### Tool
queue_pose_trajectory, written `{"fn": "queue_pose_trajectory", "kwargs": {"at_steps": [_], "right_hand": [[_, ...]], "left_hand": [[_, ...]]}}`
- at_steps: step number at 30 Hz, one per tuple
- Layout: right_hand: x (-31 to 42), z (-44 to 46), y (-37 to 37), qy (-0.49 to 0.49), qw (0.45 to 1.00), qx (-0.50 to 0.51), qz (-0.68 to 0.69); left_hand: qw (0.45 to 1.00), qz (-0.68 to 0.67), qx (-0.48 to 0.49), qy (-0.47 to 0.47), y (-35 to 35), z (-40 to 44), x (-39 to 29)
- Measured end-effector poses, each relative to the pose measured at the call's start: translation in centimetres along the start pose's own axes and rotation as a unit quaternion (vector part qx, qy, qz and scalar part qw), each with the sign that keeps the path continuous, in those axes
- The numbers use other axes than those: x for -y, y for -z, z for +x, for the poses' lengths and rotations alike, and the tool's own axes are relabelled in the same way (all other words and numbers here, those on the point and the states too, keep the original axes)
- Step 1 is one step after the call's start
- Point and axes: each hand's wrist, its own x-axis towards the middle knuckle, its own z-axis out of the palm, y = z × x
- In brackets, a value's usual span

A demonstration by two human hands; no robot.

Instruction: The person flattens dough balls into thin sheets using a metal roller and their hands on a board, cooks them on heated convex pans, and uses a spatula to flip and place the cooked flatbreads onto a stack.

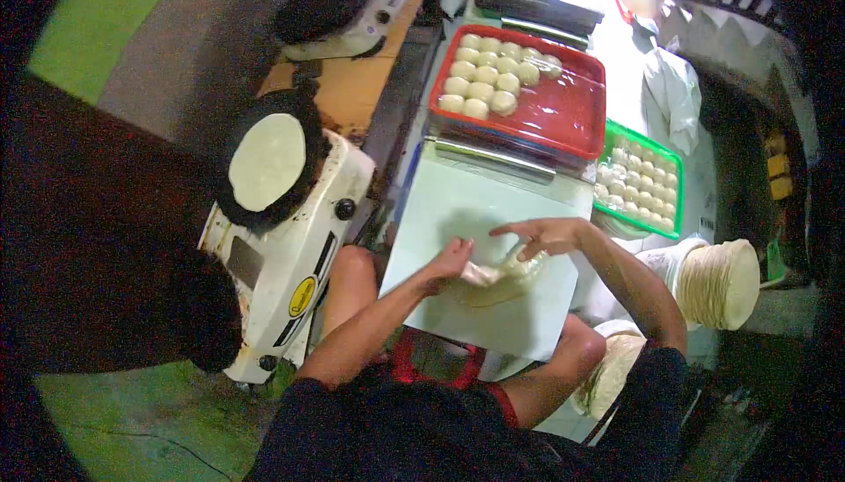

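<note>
A soft, pale piece of dough [526, 268] lies on the white board [431, 205] across my lap, its outline blurred. My left hand [449, 262] is closed, thumb upward, at the dough's left end, gripping a stretched bit of it. Just above the right end is my right hand [547, 235], its index finger stretched out and its fingers apart, the lower ones touching or nearly touching the dough. A flat round of dough [268, 163] lies on the black griddle [236, 205] to my left.
Beyond the board is a red tray [563, 117] with rows of dough balls. A green tray [679, 187] of dough balls stands right of it. The white stove [304, 249] is at left, another stove [387, 7] behind. Stacked flatbreads [717, 286] sit at right. A person's white sleeve [673, 86] shows.
</note>
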Motion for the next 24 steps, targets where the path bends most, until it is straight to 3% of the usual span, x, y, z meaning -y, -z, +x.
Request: {"fn": "queue_pose_trajectory", "kwargs": {"at_steps": [3, 6, 7, 10, 11, 12, 13, 14, 16, 17, 18, 19, 20, 22, 24], "right_hand": [[3.1, 0.5, -2.8, -0.078, 0.989, 0.048, 0.118], [11.6, 2.0, -6.5, -0.092, 0.993, 0.071, 0.003], [13.8, 3.3, -7.7, -0.081, 0.993, 0.085, -0.014], [19.1, 9.6, -11.8, -0.053, 0.989, 0.133, -0.042], [20.0, 13.0, -12.9, -0.049, 0.986, 0.155, -0.041], [21.4, 16.3, -14.4, -0.046, 0.982, 0.179, -0.04], [24.5, 19.4, -16.4, -0.019, 0.976, 0.206, -0.074], [27.8, 22.5, -18.2, 0.009, 0.966, 0.236, -0.107], [32.6, 28.8, -21.6, 0.048, 0.962, 0.231, -0.136], [34.6, 32.5, -22.7, 0.088, 0.948, 0.223, -0.208], [36.6, 36.2, -24.1, 0.13, 0.928, 0.212, -0.276], [38.7, 38.5, -25.4, 0.155, 0.929, 0.191, -0.277], [40.6, 40.4, -26.8, 0.166, 0.931, 0.175, -0.274], [44.1, 44.3, -29.5, 0.173, 0.937, 0.147, -0.265], [44.0, 48.7, -31.5, 0.19, 0.948, 0.164, -0.193]], "left_hand": [[0.965, -0.181, 0.188, 0.035, 1.3, -5.9, -0.9], [0.947, -0.242, 0.161, 0.136, 2.0, -7.4, 4.0], [0.966, -0.183, 0.147, 0.11, 4.0, -9.9, 5.1], [0.859, -0.434, 0.261, 0.08, 8.6, -16.8, 8.8], [0.904, -0.368, 0.218, -0.026, 11.6, -16.8, 14.1], [0.918, -0.362, 0.156, -0.045, 14.7, -20.0, 15.5], [0.93, -0.351, 0.092, -0.061, 17.9, -23.3, 16.8], [0.913, -0.406, 0.017, 0.009, 21.7, -29.9, 12.8], [0.929, -0.349, -0.12, 0.008, 28.7, -36.0, 16.0], [0.94, -0.271, -0.203, -0.036, 31.6, -39.3, 15.9], [0.938, -0.188, -0.282, -0.075, 34.3, -42.9, 15.6], [0.918, -0.21, -0.324, -0.093, 36.6, -45.6, 15.6], [0.896, -0.229, -0.364, -0.113, 38.7, -48.0, 16.0], [0.869, -0.054, -0.472, -0.137, 42.2, -51.8, 17.4], [0.84, -0.017, -0.528, -0.126, 44.8, -51.6, 22.5]]}}
